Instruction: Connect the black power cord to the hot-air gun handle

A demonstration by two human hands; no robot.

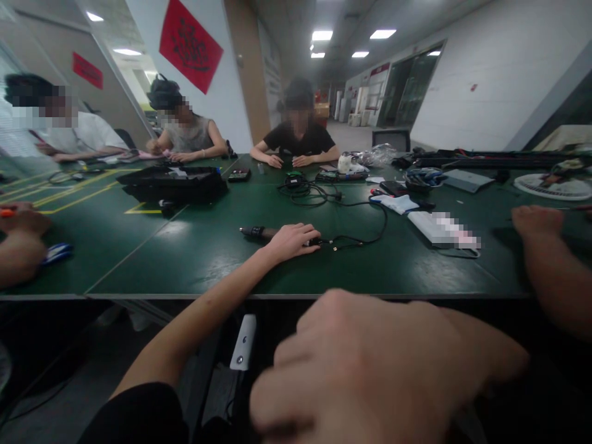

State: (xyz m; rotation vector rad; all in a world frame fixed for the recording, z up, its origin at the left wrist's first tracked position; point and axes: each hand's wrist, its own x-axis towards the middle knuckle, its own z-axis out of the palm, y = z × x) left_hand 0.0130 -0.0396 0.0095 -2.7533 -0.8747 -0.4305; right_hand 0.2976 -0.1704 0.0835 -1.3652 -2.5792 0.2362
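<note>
Near the middle of the green table (222, 265), my left hand (291, 240) lies over the back end of a corded electric screwdriver (263, 234), its fingers curved round it. The dark tool lies flat, with its narrow metal tip pointing left. A black cable (361, 236) runs off to the right from beneath my fingers. Close to the camera and somewhat blurred, my right hand (370, 364) is raised in front of the table edge. Its knuckles face up and its fingers curl down. Whatever is inside that fist is hidden.
A black open case (173, 185) stands at the left. Coiled cable (305, 194), a white pouch (437, 229) and a bowl of wires (424, 179) lie beyond my hands. Other people's arms rest at the left (23, 243) and right (550, 265); several people sit opposite.
</note>
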